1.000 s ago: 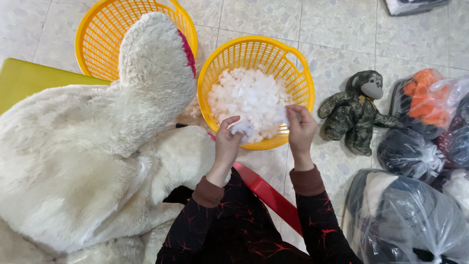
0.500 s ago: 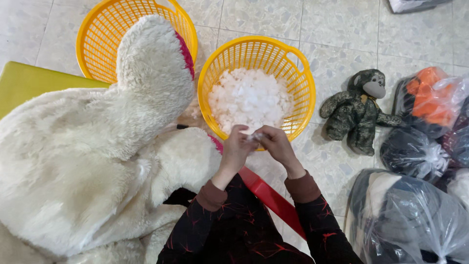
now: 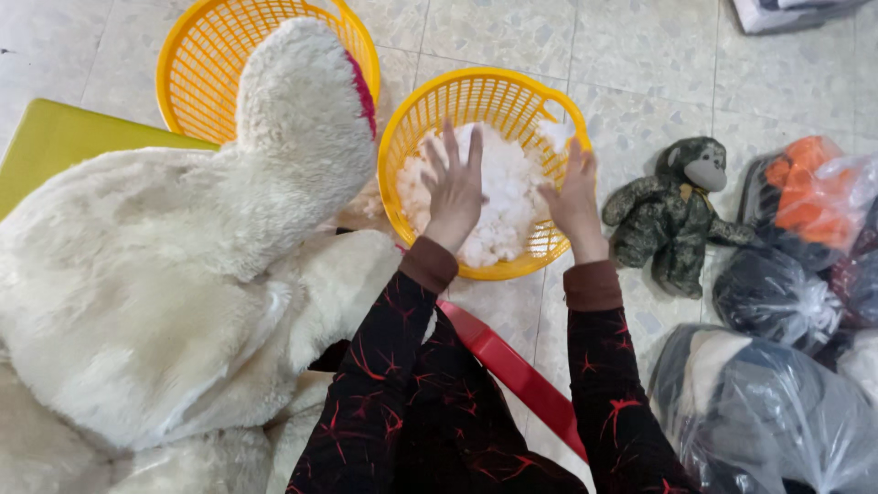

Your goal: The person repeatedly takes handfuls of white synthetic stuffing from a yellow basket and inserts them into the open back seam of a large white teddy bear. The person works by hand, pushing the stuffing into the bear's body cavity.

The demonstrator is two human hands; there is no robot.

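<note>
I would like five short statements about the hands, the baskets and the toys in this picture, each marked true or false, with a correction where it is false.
1. The left hand lies flat with spread fingers on the white stuffing. True.
2. The stuffing is in a blue bucket. False: it is in a round yellow basket.
3. The right hand is over the right part of that basket. True.
4. The small dark monkey toy lies inside the basket. False: it lies on the tiled floor, to the right of the basket.
5. The big white plush toy partly covers a second yellow basket. True.
</note>
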